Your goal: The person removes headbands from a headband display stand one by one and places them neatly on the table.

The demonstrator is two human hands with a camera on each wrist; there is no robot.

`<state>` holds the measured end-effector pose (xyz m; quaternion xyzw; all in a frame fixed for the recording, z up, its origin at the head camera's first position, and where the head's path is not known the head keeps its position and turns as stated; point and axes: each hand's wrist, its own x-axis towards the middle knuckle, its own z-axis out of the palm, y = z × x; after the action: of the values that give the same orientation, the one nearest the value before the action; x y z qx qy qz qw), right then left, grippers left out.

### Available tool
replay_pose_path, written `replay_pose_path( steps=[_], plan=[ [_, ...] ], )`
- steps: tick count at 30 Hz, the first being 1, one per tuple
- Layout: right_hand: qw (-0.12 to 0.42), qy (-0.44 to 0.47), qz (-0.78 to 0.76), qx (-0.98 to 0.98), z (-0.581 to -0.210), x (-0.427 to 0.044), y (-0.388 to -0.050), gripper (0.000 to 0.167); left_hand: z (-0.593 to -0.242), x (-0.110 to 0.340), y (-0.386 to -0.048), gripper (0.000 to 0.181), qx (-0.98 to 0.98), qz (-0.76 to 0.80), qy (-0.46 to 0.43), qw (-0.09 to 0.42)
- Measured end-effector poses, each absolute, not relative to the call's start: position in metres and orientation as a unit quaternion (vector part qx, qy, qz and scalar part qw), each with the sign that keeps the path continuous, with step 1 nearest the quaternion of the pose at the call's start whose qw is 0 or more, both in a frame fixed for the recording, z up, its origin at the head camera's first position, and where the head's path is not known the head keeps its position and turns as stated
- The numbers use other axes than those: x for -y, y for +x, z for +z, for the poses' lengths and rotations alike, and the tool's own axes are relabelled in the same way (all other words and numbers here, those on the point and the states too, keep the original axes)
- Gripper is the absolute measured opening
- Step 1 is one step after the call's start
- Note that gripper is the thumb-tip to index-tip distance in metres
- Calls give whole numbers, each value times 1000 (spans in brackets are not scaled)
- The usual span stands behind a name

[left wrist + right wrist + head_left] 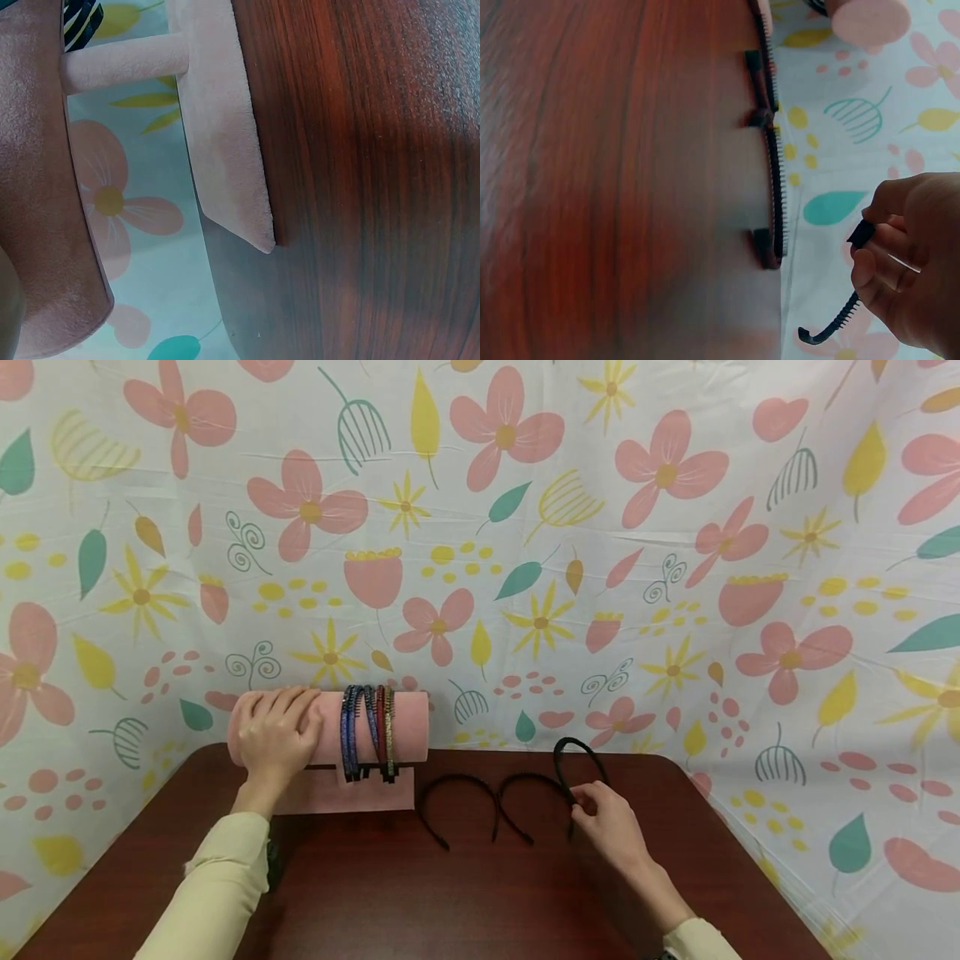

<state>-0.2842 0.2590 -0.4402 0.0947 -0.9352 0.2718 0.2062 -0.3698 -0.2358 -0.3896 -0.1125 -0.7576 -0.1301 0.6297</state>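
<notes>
My left hand (277, 727) lies over the left end of a pink plush headband holder (408, 727), its fingers bent over the top. Several glittery headbands (348, 731) in blue, red and gold hang around the roll, right of that hand. At the right, my right hand (611, 822) pinches one end of a black headband (581, 743), whose arch stands up from the fingers. Seen from the right wrist, that headband has small teeth (847, 307) inside. Two more black headbands, a left one (461, 778) and a right one (525, 777), rest on the table beside the holder.
The dark wooden table (450, 893) reaches back to a floral cloth (480, 568) hanging behind it. A short post (127, 64) joins the roll to its flat pink base (225, 150). The table's right edge slopes past my right arm.
</notes>
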Motion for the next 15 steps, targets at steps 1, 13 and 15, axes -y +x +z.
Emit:
replay_pose_path(
  steps=[1,13,15],
  plan=[
    [202,93,271,936,-441,-261,-284,23,-390,236,-370,37,757,-131,-112,630],
    [159,70,256,951,-447,-281,-282,24,-389,236,-370,36,752,-134,-114,635],
    [152,66,254,953,-448,-284,-282,25,-389,236,-370,36,755,-136,-113,632]
  ],
)
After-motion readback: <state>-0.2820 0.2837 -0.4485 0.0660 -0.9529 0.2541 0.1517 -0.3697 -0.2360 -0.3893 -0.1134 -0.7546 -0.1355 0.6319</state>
